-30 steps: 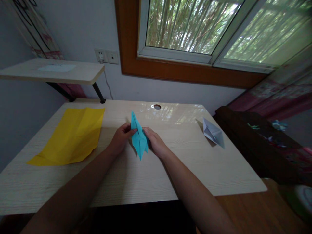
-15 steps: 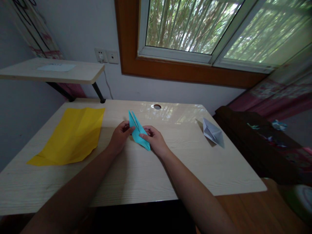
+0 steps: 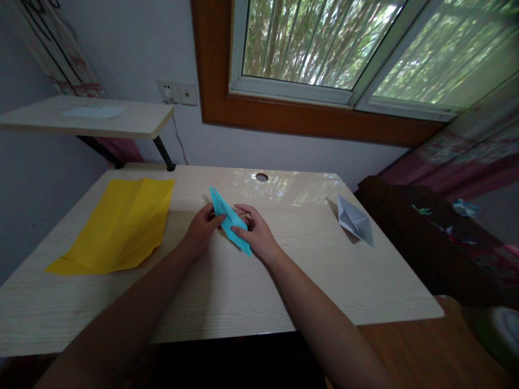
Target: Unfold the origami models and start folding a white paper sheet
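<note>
Pale wooden table (image 3: 227,302), yellow sheet (image 3: 117,224), white folded paper (image 3: 354,220), blue folded paper (image 3: 229,219)

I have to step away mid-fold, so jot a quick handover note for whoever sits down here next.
Left hand: grip on the near-left edge of the blue folded paper.
Right hand: fingers pressing on the same piece from the right.
The blue piece lies slanted on the desk, already a narrow pointed shape.
Yellow sheet, creased but opened out, lies at the left; a finished-looking white folded paper sits at the right.
Left: further folds on the blue piece; the yellow sheet is untouched.
</note>
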A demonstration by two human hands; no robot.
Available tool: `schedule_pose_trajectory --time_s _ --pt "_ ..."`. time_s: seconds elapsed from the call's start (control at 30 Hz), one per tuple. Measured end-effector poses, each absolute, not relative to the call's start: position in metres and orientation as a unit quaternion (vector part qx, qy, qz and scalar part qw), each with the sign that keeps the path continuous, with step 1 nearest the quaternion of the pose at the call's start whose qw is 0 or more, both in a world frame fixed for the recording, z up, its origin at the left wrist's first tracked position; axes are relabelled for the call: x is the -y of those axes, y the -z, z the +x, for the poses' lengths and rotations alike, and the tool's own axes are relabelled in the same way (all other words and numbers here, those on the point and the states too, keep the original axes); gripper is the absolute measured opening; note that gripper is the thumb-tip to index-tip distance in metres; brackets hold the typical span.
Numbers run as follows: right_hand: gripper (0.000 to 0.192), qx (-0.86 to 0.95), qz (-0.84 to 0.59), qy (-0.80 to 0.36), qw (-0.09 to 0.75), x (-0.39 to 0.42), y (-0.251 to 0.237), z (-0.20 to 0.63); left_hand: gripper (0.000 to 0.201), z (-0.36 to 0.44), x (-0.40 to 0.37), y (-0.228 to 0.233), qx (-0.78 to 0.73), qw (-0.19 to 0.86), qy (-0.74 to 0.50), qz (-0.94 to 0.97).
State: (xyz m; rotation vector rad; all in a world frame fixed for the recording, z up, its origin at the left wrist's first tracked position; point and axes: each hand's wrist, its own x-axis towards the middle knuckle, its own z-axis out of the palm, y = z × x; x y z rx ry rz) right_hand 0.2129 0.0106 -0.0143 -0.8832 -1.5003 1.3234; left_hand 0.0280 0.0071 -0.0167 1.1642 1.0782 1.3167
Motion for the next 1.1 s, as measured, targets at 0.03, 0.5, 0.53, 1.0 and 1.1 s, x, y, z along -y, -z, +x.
schedule_pose_trajectory --time_s 0.03,0.5,0.53,1.0,1.1 --pt "0.058 0.61 -0.358 -0.538 0.459 -0.0105 0.0147 0.2131 0.023 0.0275 -0.0078 0.017 -0.451 0.511 -0.551 0.482" --pt "0.036 0.577 -0.358 -0.571 0.46 -0.0129 0.0146 0.2155 0.021 0.0311 -0.0075 0.0137 -0.425 0.554 -0.579 0.421" --pt "0.036 0.579 -0.362 -0.567 0.461 -0.013 0.0144 0.2153 0.022 0.0312 -0.0076 0.0142 -0.425 0.554 -0.577 0.423" --pt "0.034 0.568 -0.377 -0.561 0.47 -0.0151 0.0177 0.2142 0.04 0.0304 -0.0027 0.0193 -0.444 0.574 -0.504 0.469" --pt "0.036 0.562 -0.379 -0.561 0.475 -0.0141 0.0155 0.2133 0.039 0.0302 -0.0033 0.0185 -0.443 0.572 -0.506 0.47"
